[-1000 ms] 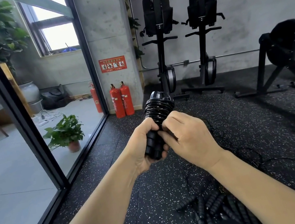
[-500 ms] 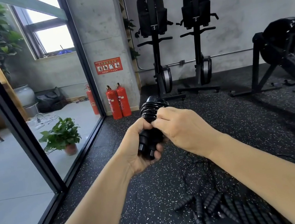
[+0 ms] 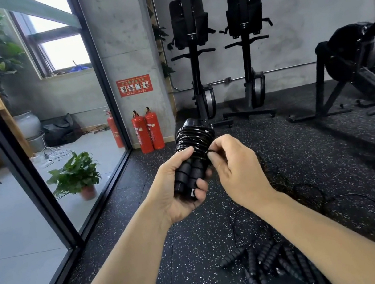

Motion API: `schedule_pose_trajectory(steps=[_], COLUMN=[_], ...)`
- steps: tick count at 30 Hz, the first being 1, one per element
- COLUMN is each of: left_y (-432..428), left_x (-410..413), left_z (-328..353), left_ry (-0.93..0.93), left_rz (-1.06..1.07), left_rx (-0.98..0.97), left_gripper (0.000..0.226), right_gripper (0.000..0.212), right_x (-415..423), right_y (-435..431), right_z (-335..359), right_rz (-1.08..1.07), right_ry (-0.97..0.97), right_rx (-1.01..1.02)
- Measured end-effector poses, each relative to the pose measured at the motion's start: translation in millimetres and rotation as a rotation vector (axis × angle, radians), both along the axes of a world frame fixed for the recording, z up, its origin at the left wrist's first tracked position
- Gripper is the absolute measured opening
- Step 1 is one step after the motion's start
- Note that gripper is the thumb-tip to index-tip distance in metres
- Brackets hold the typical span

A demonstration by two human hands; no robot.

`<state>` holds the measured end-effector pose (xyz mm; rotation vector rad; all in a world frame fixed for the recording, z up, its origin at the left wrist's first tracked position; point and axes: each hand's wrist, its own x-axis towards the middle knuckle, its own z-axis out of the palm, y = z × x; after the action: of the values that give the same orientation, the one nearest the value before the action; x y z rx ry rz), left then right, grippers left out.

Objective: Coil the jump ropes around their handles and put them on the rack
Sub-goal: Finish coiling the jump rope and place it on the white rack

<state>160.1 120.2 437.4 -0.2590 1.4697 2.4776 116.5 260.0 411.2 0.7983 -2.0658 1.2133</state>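
My left hand (image 3: 177, 193) grips the lower ends of two black ribbed jump-rope handles (image 3: 190, 171) held side by side. Black rope (image 3: 194, 138) is coiled in many turns around their upper halves. My right hand (image 3: 233, 171) pinches the rope's end at the right edge of the coil. On the speckled floor below lies a pile of several more black ribbed handles (image 3: 270, 259) with loose rope (image 3: 315, 197) trailing away to the right. No rack shows in this view.
A glass wall with a black frame (image 3: 12, 151) runs along the left. Red fire extinguishers (image 3: 147, 130) stand by a concrete pillar. Two upright rowing machines (image 3: 222, 61) lean on the back wall, another machine (image 3: 362, 68) at right. A potted plant (image 3: 75, 175) sits behind the glass.
My right hand has shifted off the front of the bundle to its right side, uncovering the two handles in my left hand. The bundle sits a bit lower in view.
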Motion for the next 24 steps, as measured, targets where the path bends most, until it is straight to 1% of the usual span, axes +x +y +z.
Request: schedule_pose_trajectory(steps=[6,9,12,15,17,20,22,24], left_y=[-2.7,-3.6,-6.9,-12.2,-12.9,-10.4,-8.7,-8.0], left_x=[-1.2,-2.5,-1.4,-1.6,-2.8,-5.9,-7.1,-7.8], left_z=[2.5,5.5,5.6,2.4,1.2,1.2,1.6,0.5], left_ry=[0.024,0.043,0.039,0.026,0.016,0.009,0.013,0.010], left_rz=[-0.008,0.004,0.023,0.064,0.085,0.099,0.086,0.071], left_rx=[0.035,0.038,0.055,0.105,0.121,0.126,0.130,0.138], left_gripper=[0.047,0.045,0.046,0.054,0.056,0.053,0.054,0.056], right_gripper=[0.002,0.003,0.008,0.016,0.019,0.023,0.023,0.019], right_x=[2.1,2.8,-3.2,-12.4,-15.4,-17.1,-17.5,-17.1], right_y=[-6.9,-9.4,-3.6,5.6,7.0,0.5,-4.2,-7.2], right_z=[1.0,7.9,21.2,29.5,31.6,30.9,30.3,30.3], right_rz=[0.018,0.038,0.117,0.092,0.103,0.210,0.261,0.349], right_ry=[-0.125,-0.158,-0.331,-0.456,-0.561,-0.755,-0.809,-0.881], right_rx=[-0.107,-0.131,-0.151,-0.177,-0.199,-0.253,-0.292,-0.374])
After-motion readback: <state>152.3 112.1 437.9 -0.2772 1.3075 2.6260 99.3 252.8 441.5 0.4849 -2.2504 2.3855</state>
